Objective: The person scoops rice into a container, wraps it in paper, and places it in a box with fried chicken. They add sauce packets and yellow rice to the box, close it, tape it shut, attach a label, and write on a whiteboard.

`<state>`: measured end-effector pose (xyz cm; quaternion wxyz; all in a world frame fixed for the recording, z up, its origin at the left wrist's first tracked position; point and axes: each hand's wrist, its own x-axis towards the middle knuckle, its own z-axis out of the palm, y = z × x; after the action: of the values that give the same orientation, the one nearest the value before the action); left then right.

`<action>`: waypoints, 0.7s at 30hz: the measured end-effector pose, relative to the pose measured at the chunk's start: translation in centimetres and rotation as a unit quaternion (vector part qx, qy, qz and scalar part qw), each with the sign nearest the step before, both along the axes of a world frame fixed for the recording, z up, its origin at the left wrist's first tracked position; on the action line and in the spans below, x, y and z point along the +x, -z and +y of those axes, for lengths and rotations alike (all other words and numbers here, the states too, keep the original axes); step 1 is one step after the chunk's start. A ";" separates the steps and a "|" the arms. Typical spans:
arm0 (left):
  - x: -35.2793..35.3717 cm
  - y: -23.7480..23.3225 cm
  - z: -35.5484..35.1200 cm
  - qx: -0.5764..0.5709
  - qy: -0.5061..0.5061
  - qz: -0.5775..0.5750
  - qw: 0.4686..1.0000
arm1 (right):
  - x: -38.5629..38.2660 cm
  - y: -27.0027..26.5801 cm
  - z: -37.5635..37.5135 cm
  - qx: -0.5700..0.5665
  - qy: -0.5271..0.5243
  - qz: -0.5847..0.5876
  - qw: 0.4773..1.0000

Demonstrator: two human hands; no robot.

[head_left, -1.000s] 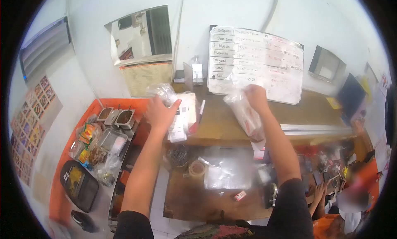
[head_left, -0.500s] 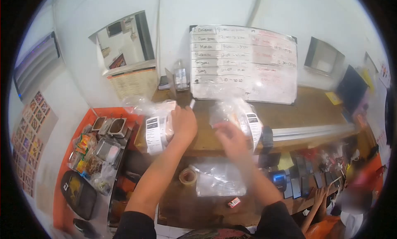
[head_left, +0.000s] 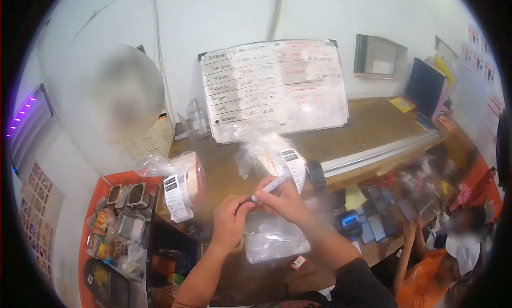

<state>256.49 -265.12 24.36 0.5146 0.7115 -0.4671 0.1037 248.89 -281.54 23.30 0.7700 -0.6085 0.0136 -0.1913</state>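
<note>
A white marker pen [head_left: 274, 185] is between my two hands, in front of the wooden shelf. My right hand [head_left: 281, 201] is closed around its barrel. With thumb and fingers pinched, my left hand [head_left: 229, 220] grips the pen's dark end. Just behind my right hand stands a clear plastic bag with a printed receipt [head_left: 292, 164] on its front. Another bagged package [head_left: 193, 175], also bearing a receipt [head_left: 176, 199], sits on the shelf's left end, apart from my left hand. Below my hands lies a stack of clear plastic bags [head_left: 274, 241].
A whiteboard [head_left: 274, 89] with handwriting leans on the wall. An orange-edged counter [head_left: 96, 201] holds metal containers and packets at left. Several phones [head_left: 376, 228] lie at right, beside another person in an orange shirt [head_left: 421, 281]. A small red-and-white box [head_left: 298, 262] lies below.
My left hand has left the left package and come together with my right hand on the marker. My right hand has moved off the right bag. The view has turned right.
</note>
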 end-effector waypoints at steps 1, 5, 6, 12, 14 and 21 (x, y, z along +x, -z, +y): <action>0.4 0.7 -0.1 0.023 0.042 0.108 0.993 | -0.4 -0.6 -0.3 -0.017 -0.008 0.012 1.000; 1.6 2.9 0.6 0.062 0.242 0.501 0.828 | -1.8 -0.5 -1.6 -0.153 -0.033 -0.069 0.985; 1.6 2.9 0.7 0.055 0.296 0.582 0.755 | -2.1 -0.4 -1.9 -0.179 -0.048 -0.078 0.980; 2.2 6.4 2.4 0.110 0.332 0.721 0.598 | -3.3 -0.4 -7.4 -0.114 0.025 -0.190 0.975; 2.3 8.1 3.3 0.100 0.313 0.721 0.610 | -2.6 -0.6 -12.3 -0.052 0.150 -0.179 0.971; -0.4 10.1 4.4 0.051 0.291 0.722 0.625 | 7.3 2.3 -26.6 -0.270 0.372 -0.053 0.886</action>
<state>256.10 -260.71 14.26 0.6531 0.4098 -0.1330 -0.6228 256.20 -308.15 20.96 0.4474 -0.7323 0.1466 -0.4921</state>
